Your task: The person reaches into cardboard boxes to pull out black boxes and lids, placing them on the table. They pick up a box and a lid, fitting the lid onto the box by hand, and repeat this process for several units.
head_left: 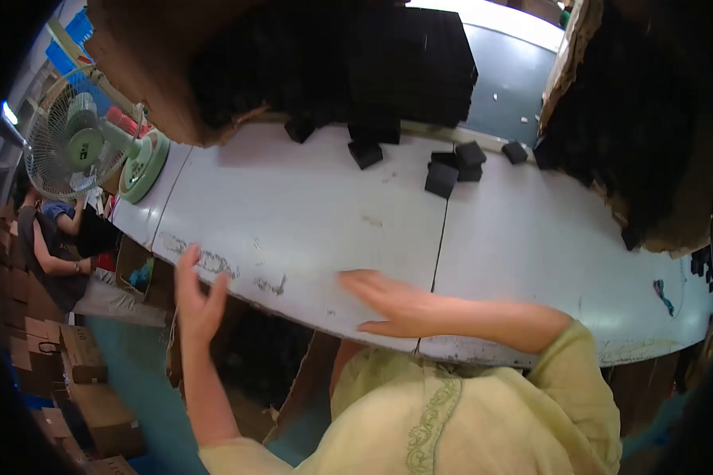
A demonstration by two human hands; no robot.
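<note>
White table — right hand flat, empty; left hand open, empty, off edge.

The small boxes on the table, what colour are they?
Black, the small boxes; the head view shows it.

hands: 2 | fan: 1 | loose black blocks: about 7

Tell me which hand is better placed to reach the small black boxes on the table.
The right hand, probably. It lies flat over the table, on the side of the black boxes. The left hand is raised at the table's near-left edge, farther from them. Both hands are empty.
</note>
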